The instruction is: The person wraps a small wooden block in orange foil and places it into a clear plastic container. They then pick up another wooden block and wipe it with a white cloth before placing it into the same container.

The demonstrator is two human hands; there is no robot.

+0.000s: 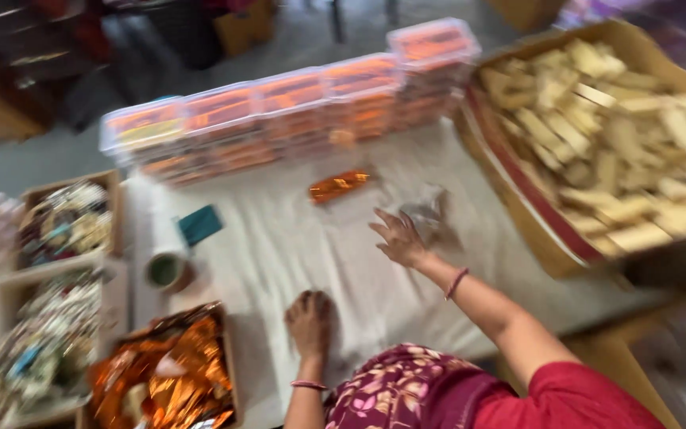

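My right hand (398, 237) reaches, fingers spread, for a crumpled clear wrapper (430, 213) on the white cloth (279, 246), my left hand (310, 320) rests curled and empty; filled lidded boxes (279, 119) line the back, many pale bars (621, 127) remain unpacked.

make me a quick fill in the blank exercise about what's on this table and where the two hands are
1. The right hand reaches with spread fingers toward a crumpled clear ____ wrapper.
2. The left hand rests as a closed ____ on the white tablecloth.
3. The big cardboard box holds pale ____ blocks.
4. The stacked clear plastic boxes have ____ labels.

Missing words: plastic; fist; wooden; orange
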